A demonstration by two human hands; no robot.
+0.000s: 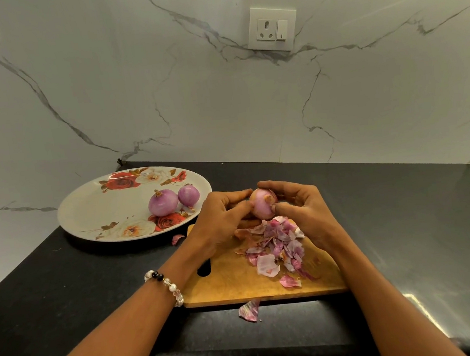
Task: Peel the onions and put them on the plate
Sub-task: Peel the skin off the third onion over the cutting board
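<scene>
A white marble-veined wall (220,107) with a socket and switch plate (271,29) rises behind the black worktop (65,282) I am looking down on. On the far left of the worktop sits a floral plate (92,210), white with red and cream roses on its rim. Two peeled onions lie on its right side: the larger onion (162,202) nearer the plate's middle, the smaller onion (188,195) just beside it on the right, the two about touching.

To the right of the plate, at the near edge of the worktop, lies a wooden cutting board (227,283). A heap of purple and papery onion skins (275,246) covers its far middle. One loose skin (249,310) has dropped on the worktop just off the board's near edge, and another small scrap (177,239) lies between the board and the plate.

Above the heap I see both hands meeting around a third onion (262,205), held in the air over the board. The left hand (221,220), with a beaded bracelet (165,286) on its wrist, curls its fingers round the onion's left side. The right hand (303,208) grips the right side, thumb pressed to the front; it may be pinching a bit of brownish skin at the top, though I cannot see this clearly.
</scene>
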